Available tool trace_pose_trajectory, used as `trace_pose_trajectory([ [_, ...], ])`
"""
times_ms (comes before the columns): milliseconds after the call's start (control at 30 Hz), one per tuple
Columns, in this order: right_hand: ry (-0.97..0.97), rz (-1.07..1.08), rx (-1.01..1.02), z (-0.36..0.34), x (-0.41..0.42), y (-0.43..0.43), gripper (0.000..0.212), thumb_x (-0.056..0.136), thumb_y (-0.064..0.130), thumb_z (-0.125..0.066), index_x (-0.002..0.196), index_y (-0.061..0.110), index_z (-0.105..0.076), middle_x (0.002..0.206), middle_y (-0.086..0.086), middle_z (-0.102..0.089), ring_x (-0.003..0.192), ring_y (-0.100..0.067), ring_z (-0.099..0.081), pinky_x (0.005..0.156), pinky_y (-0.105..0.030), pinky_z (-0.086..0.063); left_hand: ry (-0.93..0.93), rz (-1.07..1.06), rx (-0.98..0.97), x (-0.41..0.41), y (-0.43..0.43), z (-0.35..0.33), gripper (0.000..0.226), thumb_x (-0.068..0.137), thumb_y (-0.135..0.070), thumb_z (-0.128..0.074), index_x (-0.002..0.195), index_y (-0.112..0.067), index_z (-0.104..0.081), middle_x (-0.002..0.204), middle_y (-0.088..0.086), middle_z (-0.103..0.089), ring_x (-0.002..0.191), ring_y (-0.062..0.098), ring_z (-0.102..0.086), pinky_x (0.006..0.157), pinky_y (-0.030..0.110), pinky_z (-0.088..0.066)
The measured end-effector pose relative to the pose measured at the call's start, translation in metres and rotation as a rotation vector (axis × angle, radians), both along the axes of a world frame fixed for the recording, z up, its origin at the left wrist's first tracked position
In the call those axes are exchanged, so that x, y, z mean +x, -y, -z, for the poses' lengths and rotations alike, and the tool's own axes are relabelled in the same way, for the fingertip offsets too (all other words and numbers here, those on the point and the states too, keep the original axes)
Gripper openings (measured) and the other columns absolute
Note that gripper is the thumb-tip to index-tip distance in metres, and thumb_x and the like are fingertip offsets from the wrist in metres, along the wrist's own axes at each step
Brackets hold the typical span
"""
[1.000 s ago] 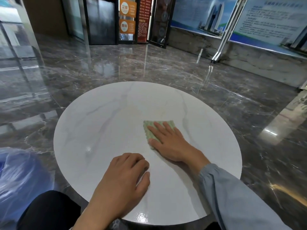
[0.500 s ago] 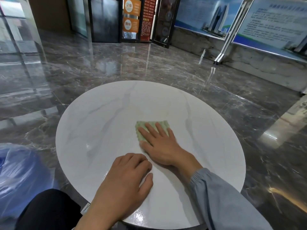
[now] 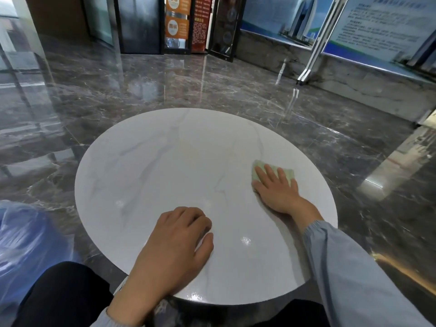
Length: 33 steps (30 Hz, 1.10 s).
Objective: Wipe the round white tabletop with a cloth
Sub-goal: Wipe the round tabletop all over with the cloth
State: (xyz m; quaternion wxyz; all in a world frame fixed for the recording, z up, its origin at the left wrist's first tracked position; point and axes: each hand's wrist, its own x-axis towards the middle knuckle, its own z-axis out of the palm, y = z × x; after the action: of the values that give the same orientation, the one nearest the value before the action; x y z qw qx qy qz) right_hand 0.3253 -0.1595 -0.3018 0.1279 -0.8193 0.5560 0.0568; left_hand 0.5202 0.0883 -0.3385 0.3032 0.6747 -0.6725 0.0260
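Two hands on the round white tabletop (image 3: 165, 166); blue plastic bag (image 3: 21, 234) lower left of frame, contents cannot tell; left hand (image 3: 174, 251) lower centre, fingers loosely curled, holding nothing, resting on the surface; right hand (image 3: 276, 192) right of centre, fingers straight, pressing the green cloth (image 3: 289, 174) flat near the right rim; best to keep even pressure and overlap strokes out to every edge.

Bench (image 3: 165, 161), round, white: far half and left side open to passage. Obstructions on top: left hand (image 3: 174, 246), fingers loosely curled, near front edge; right hand (image 3: 276, 192) flat on green cloth (image 3: 288, 174) by right rim. Between the hands, an open lane. Low left, beside bench: blue plastic bag (image 3: 21, 237).
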Motion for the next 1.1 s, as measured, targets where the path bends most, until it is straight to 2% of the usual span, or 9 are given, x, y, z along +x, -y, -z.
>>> trace_pose_trajectory([
  [133, 0.026, -0.297, -0.025, 0.005, 0.017, -0.080, 0.060, 0.106, 0.060, -0.014, 0.161, 0.050, 0.008, 0.170, 0.020, 0.019, 0.156, -0.016, 0.024, 0.124, -0.052, 0.015, 0.010, 0.013, 0.014, 0.002, -0.001, -0.001, 0.015, 0.095, -0.037, -0.056, 0.101, -0.029, -0.068, 0.109, -0.014, -0.063, 0.104, 0.015, -0.060, 0.090, 0.035, -0.044],
  [267, 0.021, -0.397, -0.017, 0.003, -0.012, -0.149, 0.059, 0.106, 0.062, -0.011, 0.158, 0.054, 0.016, 0.164, 0.026, 0.030, 0.149, -0.008, 0.038, 0.122, -0.046, 0.022, 0.040, 0.020, 0.022, 0.003, 0.000, 0.001, 0.017, 0.094, -0.037, -0.057, 0.103, -0.029, -0.068, 0.111, -0.013, -0.064, 0.105, 0.016, -0.061, 0.088, 0.035, -0.044],
  [400, 0.001, -0.361, 0.019, 0.000, -0.038, -0.165, 0.058, 0.105, 0.065, -0.011, 0.155, 0.059, 0.018, 0.161, 0.030, 0.034, 0.145, -0.004, 0.043, 0.123, -0.044, 0.023, 0.065, 0.023, 0.026, 0.004, -0.001, 0.000, 0.018, 0.093, -0.036, -0.058, 0.103, -0.026, -0.069, 0.111, -0.011, -0.064, 0.103, 0.019, -0.062, 0.087, 0.036, -0.044],
  [500, 0.027, -0.316, 0.038, -0.001, -0.047, -0.154, 0.059, 0.104, 0.067, -0.013, 0.154, 0.061, 0.016, 0.161, 0.031, 0.032, 0.146, -0.002, 0.041, 0.122, -0.041, 0.023, 0.081, 0.026, 0.044, 0.003, -0.003, 0.001, 0.020, 0.093, -0.038, -0.058, 0.107, -0.027, -0.069, 0.115, -0.011, -0.062, 0.109, 0.018, -0.061, 0.092, 0.033, -0.040],
  [700, 0.033, 0.015, 0.023, -0.001, -0.052, -0.025, 0.062, 0.105, 0.061, -0.019, 0.162, 0.050, 0.001, 0.171, 0.019, 0.013, 0.158, -0.016, 0.017, 0.124, -0.054, 0.010, 0.074, 0.023, 0.067, 0.001, 0.000, -0.003, 0.020, 0.092, -0.038, -0.060, 0.109, -0.030, -0.067, 0.116, -0.013, -0.061, 0.113, 0.017, -0.058, 0.095, 0.035, -0.038],
  [833, 0.053, 0.143, 0.070, -0.007, -0.042, 0.043, 0.065, 0.103, 0.061, -0.022, 0.163, 0.048, 0.000, 0.172, 0.016, 0.013, 0.159, -0.021, 0.016, 0.122, -0.062, 0.010, 0.082, 0.005, 0.088, 0.000, 0.000, -0.005, 0.022, 0.093, -0.040, -0.059, 0.111, -0.031, -0.067, 0.118, -0.014, -0.061, 0.114, 0.017, -0.059, 0.095, 0.035, -0.039],
  [967, 0.057, 0.106, 0.075, -0.007, -0.041, 0.027, 0.064, 0.104, 0.061, -0.020, 0.162, 0.048, 0.004, 0.172, 0.016, 0.016, 0.158, -0.022, 0.019, 0.122, -0.063, 0.012, 0.064, 0.019, 0.122, 0.000, -0.004, -0.009, 0.023, 0.094, -0.042, -0.056, 0.113, -0.034, -0.065, 0.121, -0.017, -0.059, 0.116, 0.014, -0.057, 0.095, 0.035, -0.042],
  [1100, 0.027, -0.003, 0.044, 0.002, -0.073, -0.050, 0.061, 0.106, 0.061, -0.014, 0.161, 0.049, 0.009, 0.169, 0.018, 0.022, 0.156, -0.017, 0.026, 0.123, -0.056, 0.015, 0.078, 0.086, 0.273, 0.010, 0.012, -0.024, 0.031, 0.093, -0.056, -0.046, 0.120, -0.045, -0.056, 0.131, -0.025, -0.049, 0.127, 0.008, -0.047, 0.100, 0.035, -0.038],
])
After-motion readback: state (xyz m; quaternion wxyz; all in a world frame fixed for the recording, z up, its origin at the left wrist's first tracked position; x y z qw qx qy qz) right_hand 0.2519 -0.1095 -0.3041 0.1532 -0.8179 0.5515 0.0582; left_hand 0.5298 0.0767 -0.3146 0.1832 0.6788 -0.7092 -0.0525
